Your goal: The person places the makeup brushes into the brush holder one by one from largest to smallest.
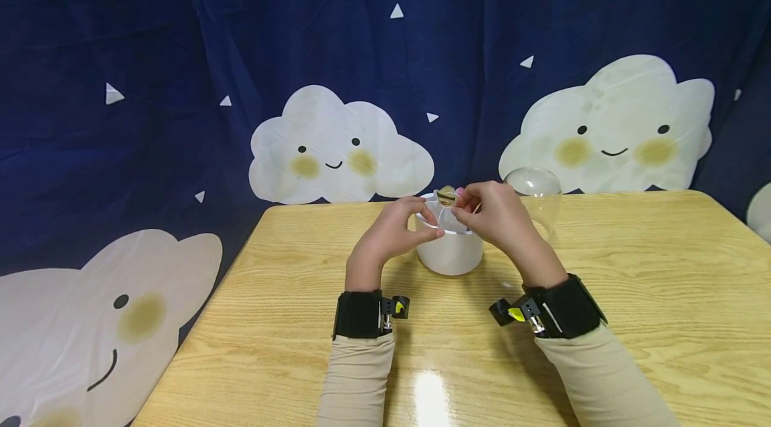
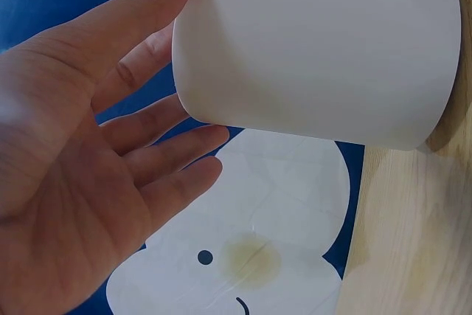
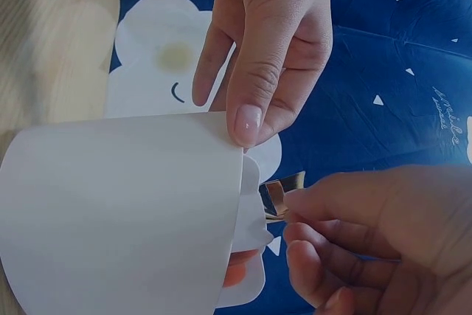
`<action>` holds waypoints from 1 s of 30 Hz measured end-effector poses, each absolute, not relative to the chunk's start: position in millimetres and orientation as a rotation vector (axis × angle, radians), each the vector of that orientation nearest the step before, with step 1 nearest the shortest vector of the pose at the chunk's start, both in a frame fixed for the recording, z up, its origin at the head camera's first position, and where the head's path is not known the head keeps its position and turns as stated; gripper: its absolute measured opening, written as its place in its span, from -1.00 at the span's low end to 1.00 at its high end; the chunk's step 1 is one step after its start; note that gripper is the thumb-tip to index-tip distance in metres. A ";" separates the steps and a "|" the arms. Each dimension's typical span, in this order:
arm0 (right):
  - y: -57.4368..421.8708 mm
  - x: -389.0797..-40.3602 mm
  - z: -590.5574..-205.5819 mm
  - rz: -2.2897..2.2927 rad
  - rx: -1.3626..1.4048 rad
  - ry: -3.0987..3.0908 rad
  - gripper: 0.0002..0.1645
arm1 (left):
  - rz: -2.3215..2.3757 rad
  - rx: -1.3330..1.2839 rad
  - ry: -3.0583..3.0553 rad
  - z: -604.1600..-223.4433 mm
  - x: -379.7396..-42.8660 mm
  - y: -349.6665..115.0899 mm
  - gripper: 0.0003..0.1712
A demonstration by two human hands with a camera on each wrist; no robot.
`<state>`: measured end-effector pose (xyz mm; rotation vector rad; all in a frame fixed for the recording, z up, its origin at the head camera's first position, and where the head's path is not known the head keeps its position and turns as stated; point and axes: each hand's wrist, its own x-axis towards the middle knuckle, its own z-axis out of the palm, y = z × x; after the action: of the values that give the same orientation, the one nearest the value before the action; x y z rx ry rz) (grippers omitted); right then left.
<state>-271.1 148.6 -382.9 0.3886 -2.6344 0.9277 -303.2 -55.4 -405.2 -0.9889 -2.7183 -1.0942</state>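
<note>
A white round holder [image 1: 450,253] with inner dividers stands upright on the table. My left hand [image 1: 394,231] holds it at the rim, thumb on the near side and index finger reaching over the opening. In the left wrist view the other fingers of the left hand [image 2: 96,130] spread loosely beside the white wall. Over the opening, my right hand [image 1: 495,214] pinches a small shiny gold piece [image 3: 276,195] between thumb and fingertips; its kind I cannot tell. White shapes with an orange patch [image 3: 234,274] show past the rim in the right wrist view.
Behind my right hand stands a clear dome cover [image 1: 542,196], partly hidden by the hand. The wooden table [image 1: 289,320] ends just beyond the holder, at a dark blue curtain [image 1: 355,32] with white clouds. A pink bit [image 1: 460,191] shows behind the holder's rim.
</note>
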 end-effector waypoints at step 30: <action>138.1 -269.6 -391.9 0.767 0.700 -2.822 -0.84 | -1.089 -1.021 -2.702 -407.4 -304.6 -56.5 -0.80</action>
<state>-269.6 138.1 -391.9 0.6998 -2.8221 0.7674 -304.6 -56.5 -407.4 -1.0212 -2.7019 -1.0889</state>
